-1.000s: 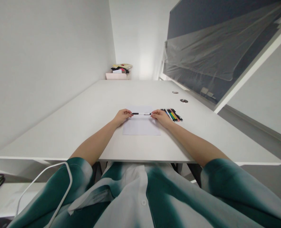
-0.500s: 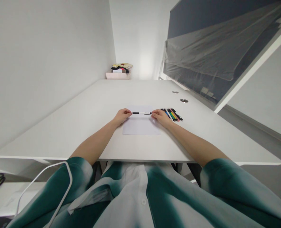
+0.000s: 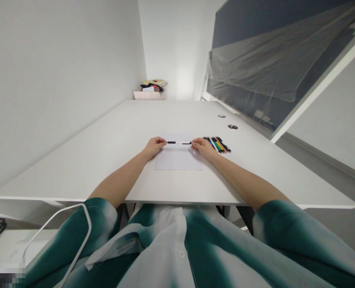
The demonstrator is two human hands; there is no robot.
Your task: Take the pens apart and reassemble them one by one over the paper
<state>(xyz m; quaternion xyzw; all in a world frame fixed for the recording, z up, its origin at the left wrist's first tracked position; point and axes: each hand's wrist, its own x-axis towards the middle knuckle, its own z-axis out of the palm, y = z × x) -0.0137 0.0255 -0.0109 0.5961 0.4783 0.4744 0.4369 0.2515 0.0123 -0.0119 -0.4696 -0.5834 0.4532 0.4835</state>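
Observation:
My left hand (image 3: 155, 147) and my right hand (image 3: 203, 148) pinch opposite ends of a slim black-and-white pen (image 3: 179, 142), holding it level. The pen lies just above the far part of a white paper sheet (image 3: 179, 158), which rests on a white table (image 3: 105, 160). I cannot tell whether the pen touches the paper. Several coloured pens (image 3: 217, 145) lie together on the table, just right of my right hand.
A pale pink box (image 3: 149, 95) holding assorted items stands beyond the table's far end. Two round metal grommets (image 3: 233, 127) are set near the right side. A plastic-covered dark board (image 3: 255, 60) rises to the right, and a white cable (image 3: 57, 224) hangs near my shirt.
The pen's white middle looks a little narrower than a second ago. Both hands stay in nearly the same place.

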